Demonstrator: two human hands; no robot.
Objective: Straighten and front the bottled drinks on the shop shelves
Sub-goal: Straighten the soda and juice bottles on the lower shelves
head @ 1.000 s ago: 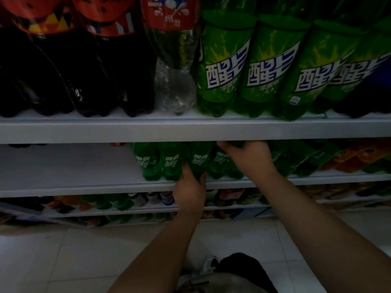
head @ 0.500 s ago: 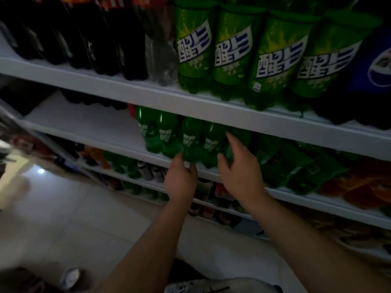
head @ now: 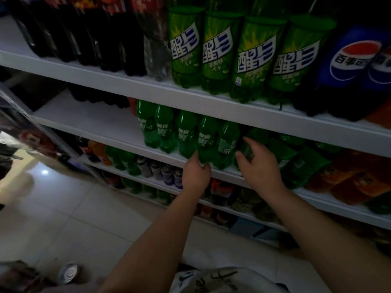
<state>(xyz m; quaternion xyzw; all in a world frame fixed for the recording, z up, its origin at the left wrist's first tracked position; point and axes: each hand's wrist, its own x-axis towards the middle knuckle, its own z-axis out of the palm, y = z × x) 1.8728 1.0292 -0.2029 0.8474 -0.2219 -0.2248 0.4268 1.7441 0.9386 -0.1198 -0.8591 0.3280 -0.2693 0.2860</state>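
Well, the shelf [head: 95, 119] in front of both hands held a row of small green bottles [head: 167, 132], standing just above the left hand [head: 195, 176]. Past the right hand [head: 260, 168], more leaning bottles [head: 300, 163] had tipped over. The left hand pinched the bottom of one bottle [head: 206, 136] with thumb and fingers. The right hand was spread wide and loose, holding nothing, close to a dark bottle [head: 250, 144]; I could not tell if it touched. I think the best way was to hold each bottle low, stand it up, pull it to the front edge and turn it slowly. The middle bottle [head: 227, 142] between the hands showed its label sideways, so it needed a turn.
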